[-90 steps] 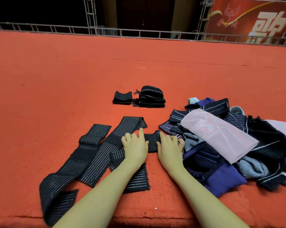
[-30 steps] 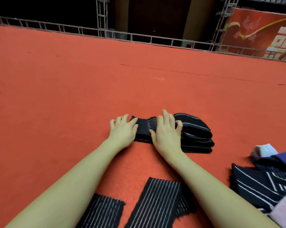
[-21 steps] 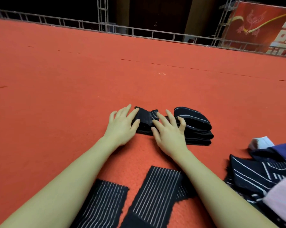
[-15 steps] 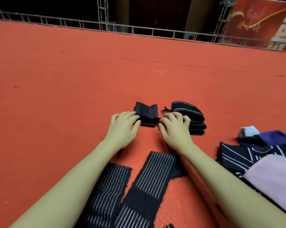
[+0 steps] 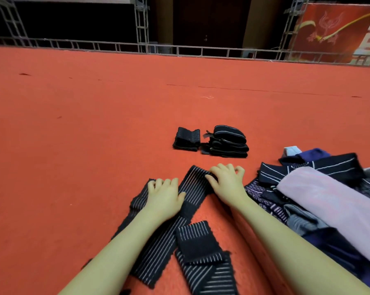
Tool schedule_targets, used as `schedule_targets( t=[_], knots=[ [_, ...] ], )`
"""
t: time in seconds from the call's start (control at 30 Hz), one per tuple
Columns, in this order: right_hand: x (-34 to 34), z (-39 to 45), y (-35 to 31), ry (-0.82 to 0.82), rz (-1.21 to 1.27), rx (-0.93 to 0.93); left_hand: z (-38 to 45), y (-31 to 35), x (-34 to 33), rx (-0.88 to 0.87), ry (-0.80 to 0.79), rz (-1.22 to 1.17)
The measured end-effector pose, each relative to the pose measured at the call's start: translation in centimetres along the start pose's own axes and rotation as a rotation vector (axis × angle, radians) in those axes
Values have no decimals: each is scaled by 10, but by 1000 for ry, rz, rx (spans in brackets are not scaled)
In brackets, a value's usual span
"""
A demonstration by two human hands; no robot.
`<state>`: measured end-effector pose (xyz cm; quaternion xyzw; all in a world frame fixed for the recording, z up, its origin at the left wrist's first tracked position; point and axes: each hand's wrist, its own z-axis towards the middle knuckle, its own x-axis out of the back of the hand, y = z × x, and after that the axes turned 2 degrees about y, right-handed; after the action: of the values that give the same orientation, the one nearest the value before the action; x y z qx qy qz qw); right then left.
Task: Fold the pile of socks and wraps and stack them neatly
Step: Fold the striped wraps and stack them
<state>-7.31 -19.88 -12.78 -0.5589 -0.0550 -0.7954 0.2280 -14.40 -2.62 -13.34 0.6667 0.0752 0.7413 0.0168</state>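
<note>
Left hand: The left hand (image 5: pixel 166 196) lies on the long striped wrap (image 5: pixel 175 218). Its fingertips bend down onto the cloth. It seems to press, but whether it pinches the cloth cannot be told.

Right hand: The right hand (image 5: pixel 227 183) sits at the far end of the same wrap. Its fingers curl down over that end, and it looks like it is taking hold of it.

Wrap in hand: The long striped wrap runs slanted on the red carpet (image 5: pixel 94 135), from the right hand back toward the person, under the left arm.

Other wrap: A second striped wrap (image 5: pixel 203 254) lies loose between the two arms, partly folded over.

Done pile: Farther out sit a small folded wrap (image 5: pixel 187 141) and, just beside it on the right, a stack of folded dark pieces (image 5: pixel 226 142).

Messy pile: On the right is the pile of socks and wraps (image 5: pixel 320 199), not sorted yet, with a pink cloth (image 5: pixel 329 205) on top.

Step now: The person is likely starting to fold the long wrap.

Next move: The far end should come back over the wrap, with edges lined up. The left hand should keep the cloth flat so it does not slide.

How far along: Only a few pieces are folded. Most still wait.
</note>
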Motion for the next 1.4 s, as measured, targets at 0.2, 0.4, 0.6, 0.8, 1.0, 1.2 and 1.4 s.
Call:
schedule_targets(
  t=[0.2,0.4,0.6,0.8,1.0,1.2,1.4],
  knots=[
    [26,-24,2,240,218,-12,-25,7,-5,61,216,-247],
    [52,-30,16,499,216,-47,-16,25,6,-137,588,-289],
    [79,-22,42,638,159,-116,13,61,29,-225,694,-352],
    [84,-23,81,585,-63,-254,47,104,39,-235,388,-250],
    [60,-40,96,234,-240,-263,26,101,-1,-217,51,-71],
    [44,-49,73,125,-126,-29,-5,63,-25,-92,23,20],
    [12,-57,40,-112,-108,129,-20,34,-26,70,51,118]
  ],
)
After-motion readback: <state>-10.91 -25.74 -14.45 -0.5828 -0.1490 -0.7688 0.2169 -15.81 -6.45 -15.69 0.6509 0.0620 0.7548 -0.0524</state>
